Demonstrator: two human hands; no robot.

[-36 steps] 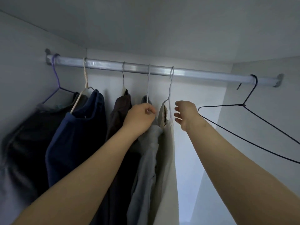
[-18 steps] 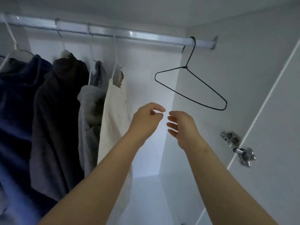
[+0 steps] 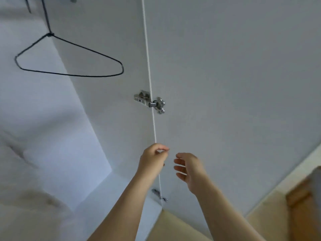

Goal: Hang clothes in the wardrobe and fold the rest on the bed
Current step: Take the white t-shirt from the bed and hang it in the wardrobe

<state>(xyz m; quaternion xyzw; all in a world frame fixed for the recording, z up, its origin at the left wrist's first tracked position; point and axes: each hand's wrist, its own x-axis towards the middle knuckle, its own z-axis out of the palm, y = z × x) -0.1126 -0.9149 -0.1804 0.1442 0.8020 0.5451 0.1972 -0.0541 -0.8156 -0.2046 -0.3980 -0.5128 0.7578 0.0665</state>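
Observation:
An empty black wire hanger hangs at the upper left inside the white wardrobe. A blurred pale garment shows at the lower left edge. My left hand is raised in front of the wardrobe's side panel edge, fingers loosely curled toward the thumb, holding nothing. My right hand is beside it in front of the open door, fingers relaxed and spread, also empty. Both hands are well below and to the right of the hanger.
The open white wardrobe door fills the right half. A metal hinge joins it to the side panel, and a second hinge sits lower. Light wooden surfaces show at the lower right.
My hands left the hung garments and dropped lower. The view swung right, so the row of hung clothes and the rail passed out of sight and the door came in.

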